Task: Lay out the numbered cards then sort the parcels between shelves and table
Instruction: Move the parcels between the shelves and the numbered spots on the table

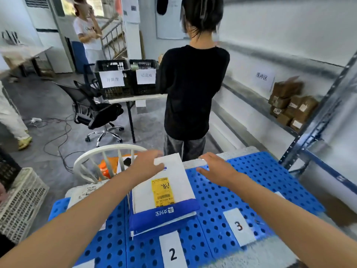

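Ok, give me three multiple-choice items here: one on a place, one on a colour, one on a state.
1. Where is the yellow-labelled parcel? A) just beyond card 2 B) on the floor C) on a chair
2. The perforated board's colour? A) green B) blue C) red
3. The right hand is: A) gripping a box B) open, empty C) a fist
A: it lies past card 2. B: the board is blue. B: its fingers are straight, holding nothing.
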Action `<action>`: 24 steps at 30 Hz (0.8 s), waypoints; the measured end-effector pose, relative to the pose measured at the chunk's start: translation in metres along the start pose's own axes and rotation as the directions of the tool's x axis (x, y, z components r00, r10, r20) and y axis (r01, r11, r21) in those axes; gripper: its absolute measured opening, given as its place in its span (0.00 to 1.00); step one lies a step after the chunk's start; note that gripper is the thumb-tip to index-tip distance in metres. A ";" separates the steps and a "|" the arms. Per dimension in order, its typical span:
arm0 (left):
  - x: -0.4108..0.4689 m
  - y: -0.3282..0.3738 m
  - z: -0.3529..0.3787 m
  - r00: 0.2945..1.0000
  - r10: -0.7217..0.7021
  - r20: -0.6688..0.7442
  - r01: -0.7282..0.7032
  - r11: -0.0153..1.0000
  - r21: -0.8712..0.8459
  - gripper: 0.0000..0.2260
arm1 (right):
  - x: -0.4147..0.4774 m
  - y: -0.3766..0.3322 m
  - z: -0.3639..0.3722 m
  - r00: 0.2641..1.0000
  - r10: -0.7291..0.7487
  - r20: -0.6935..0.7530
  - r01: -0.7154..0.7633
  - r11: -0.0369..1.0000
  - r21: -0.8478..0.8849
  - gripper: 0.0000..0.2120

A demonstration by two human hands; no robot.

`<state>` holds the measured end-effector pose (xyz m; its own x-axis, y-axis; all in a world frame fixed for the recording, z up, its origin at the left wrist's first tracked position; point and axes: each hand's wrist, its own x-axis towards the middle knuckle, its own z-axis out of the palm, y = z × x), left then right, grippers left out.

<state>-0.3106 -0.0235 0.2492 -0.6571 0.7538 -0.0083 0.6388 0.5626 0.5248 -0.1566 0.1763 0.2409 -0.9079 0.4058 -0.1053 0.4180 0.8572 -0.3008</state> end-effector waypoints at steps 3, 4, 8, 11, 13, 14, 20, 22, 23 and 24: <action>-0.002 0.058 -0.005 0.980 0.192 -0.053 -0.183 0.973 0.144 0.18 | -0.040 0.024 -0.036 0.998 0.026 -0.054 -0.028 0.999 -0.031 0.28; -0.004 0.078 -0.006 0.970 0.236 -0.056 -0.225 0.961 0.163 0.19 | -0.055 0.032 -0.049 0.996 0.034 -0.080 -0.038 0.998 -0.048 0.28; -0.026 0.154 0.000 0.932 0.362 0.003 -0.356 0.915 0.190 0.23 | -0.117 0.061 -0.091 0.982 0.093 -0.165 -0.112 0.988 -0.107 0.28; -0.038 0.204 0.012 0.908 0.413 0.069 -0.418 0.885 0.204 0.27 | -0.166 0.084 -0.116 0.966 0.148 -0.212 -0.175 0.978 -0.112 0.30; -0.044 0.239 0.021 0.887 0.446 0.118 -0.461 0.860 0.219 0.30 | -0.203 0.099 -0.132 0.945 0.186 -0.268 -0.223 0.968 -0.112 0.29; -0.048 0.257 0.024 0.874 0.465 0.137 -0.485 0.847 0.216 0.30 | -0.222 0.107 -0.140 0.934 0.210 -0.289 -0.252 0.961 -0.114 0.29; -0.075 0.368 0.051 0.779 0.615 0.126 -0.627 0.761 0.163 0.31 | -0.324 0.150 -0.182 0.838 0.347 -0.420 -0.422 0.902 -0.096 0.29; -0.088 0.403 0.060 0.734 0.669 0.120 -0.679 0.722 0.131 0.32 | -0.356 0.159 -0.193 0.801 0.383 -0.460 -0.472 0.877 -0.091 0.29; -0.093 0.419 0.065 0.706 0.698 0.117 -0.708 0.695 0.123 0.32 | -0.371 0.164 -0.198 0.782 0.401 -0.477 -0.498 0.863 -0.090 0.29; -0.099 0.435 0.068 0.680 0.724 0.115 -0.733 0.670 0.114 0.32 | -0.386 0.168 -0.203 0.763 0.421 -0.491 -0.524 0.847 -0.088 0.29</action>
<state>0.0595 0.1694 0.4200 0.0619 0.9591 0.2763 0.9556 -0.1368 0.2609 0.2700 0.2277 0.4233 -0.5009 0.8259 0.2589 0.8327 0.5414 -0.1164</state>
